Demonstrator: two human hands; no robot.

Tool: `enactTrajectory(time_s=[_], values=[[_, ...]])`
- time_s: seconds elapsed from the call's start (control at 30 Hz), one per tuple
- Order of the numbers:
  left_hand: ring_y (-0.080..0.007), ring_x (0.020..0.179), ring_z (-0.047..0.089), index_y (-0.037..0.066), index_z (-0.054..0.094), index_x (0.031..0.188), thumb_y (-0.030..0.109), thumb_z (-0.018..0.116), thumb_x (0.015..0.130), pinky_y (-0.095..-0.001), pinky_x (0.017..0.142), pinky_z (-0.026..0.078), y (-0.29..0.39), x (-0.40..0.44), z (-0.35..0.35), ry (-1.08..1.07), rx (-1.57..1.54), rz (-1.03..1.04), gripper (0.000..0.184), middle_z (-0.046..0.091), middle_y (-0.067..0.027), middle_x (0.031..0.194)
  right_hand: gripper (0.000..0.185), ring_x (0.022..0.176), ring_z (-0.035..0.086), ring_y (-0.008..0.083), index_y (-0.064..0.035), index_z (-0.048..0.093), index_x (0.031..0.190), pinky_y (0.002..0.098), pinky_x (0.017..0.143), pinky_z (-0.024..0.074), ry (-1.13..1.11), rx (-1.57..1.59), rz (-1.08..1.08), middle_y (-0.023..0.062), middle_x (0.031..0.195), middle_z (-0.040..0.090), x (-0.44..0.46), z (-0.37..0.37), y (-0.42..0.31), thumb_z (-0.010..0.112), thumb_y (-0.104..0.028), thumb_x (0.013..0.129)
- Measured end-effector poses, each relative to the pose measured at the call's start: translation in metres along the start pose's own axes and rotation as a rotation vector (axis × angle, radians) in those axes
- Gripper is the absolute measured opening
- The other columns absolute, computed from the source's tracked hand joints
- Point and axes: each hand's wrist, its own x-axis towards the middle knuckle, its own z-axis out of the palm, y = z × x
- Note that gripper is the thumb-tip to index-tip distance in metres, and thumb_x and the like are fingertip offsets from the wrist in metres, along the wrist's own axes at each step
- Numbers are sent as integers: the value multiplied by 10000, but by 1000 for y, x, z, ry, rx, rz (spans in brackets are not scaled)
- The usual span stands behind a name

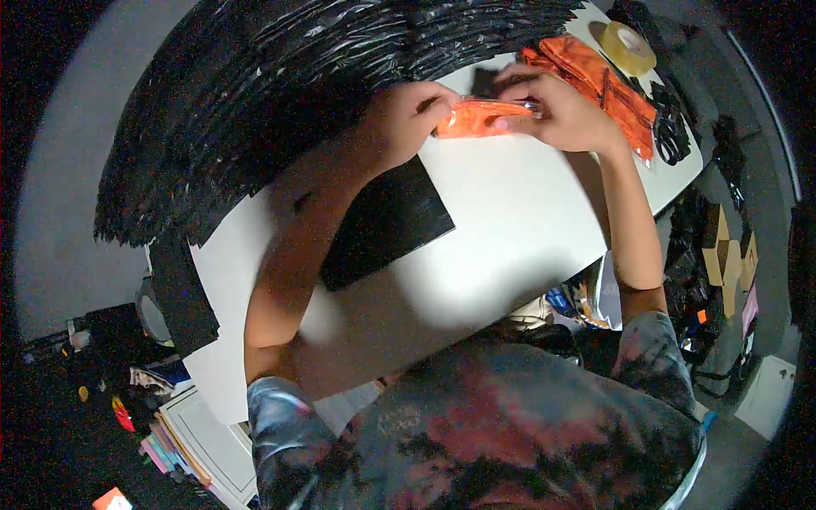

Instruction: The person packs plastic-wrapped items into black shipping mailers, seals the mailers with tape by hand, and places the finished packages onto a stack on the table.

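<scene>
Between my two hands, over the far part of the white table, is an orange item in clear plastic wrapping (478,119). My left hand (414,119) pinches its left end. My right hand (557,109) grips its right end, with the thumb across the front. What the orange item is inside the wrapping I cannot make out. More orange packets in clear plastic (608,89) lie just right of my right hand. Below my left forearm, a flat black sheet or bag (395,225) rests on the table.
A large stack of shiny black plastic bags (255,102) covers the table's far left. A roll of yellowish tape (627,48) and a coiled black cable (671,127) are at the right. The white table (518,204) ends close to my body. Open cardboard boxes (722,251) stand beyond its right edge.
</scene>
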Motion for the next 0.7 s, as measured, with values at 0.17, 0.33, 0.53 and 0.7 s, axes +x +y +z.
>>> enactTrajectory(time_s=[0.17, 0.33, 0.53, 0.7], values=[[-216, 1020, 710, -46, 707, 1153, 174, 579, 1031, -325, 913, 539, 5, -8, 4, -34, -4, -34, 283, 748, -165, 1092, 430, 1316, 524, 389, -30, 729, 1129, 466, 1102, 418, 40, -251, -71, 204, 1381, 592, 0, 15, 38, 723, -409, 926], [-269, 1030, 718, -41, 690, 1200, 269, 679, 987, -340, 936, 544, 1, -7, 3, 142, 178, 118, 376, 732, -195, 1109, 329, 1182, 588, 337, -5, 735, 1058, 407, 1011, 473, 6, -139, -63, 164, 1256, 620, 5, 5, 20, 790, -270, 871], [-292, 1049, 714, -29, 577, 1346, 395, 898, 779, -352, 930, 563, -1, -11, 8, 325, 437, 341, 778, 690, -193, 1208, 234, 1066, 600, 231, 19, 750, 948, 328, 921, 486, 133, 30, -209, 92, 1109, 603, 7, 5, 9, 852, -115, 785], [-282, 1183, 657, -36, 546, 1381, 269, 934, 746, -398, 1028, 528, 16, -5, -24, -43, -26, -108, 804, 616, -214, 1362, 300, 1118, 608, 202, 18, 774, 1004, 317, 963, 479, 164, 215, -213, 80, 1188, 649, 11, 6, 8, 879, -124, 761]])
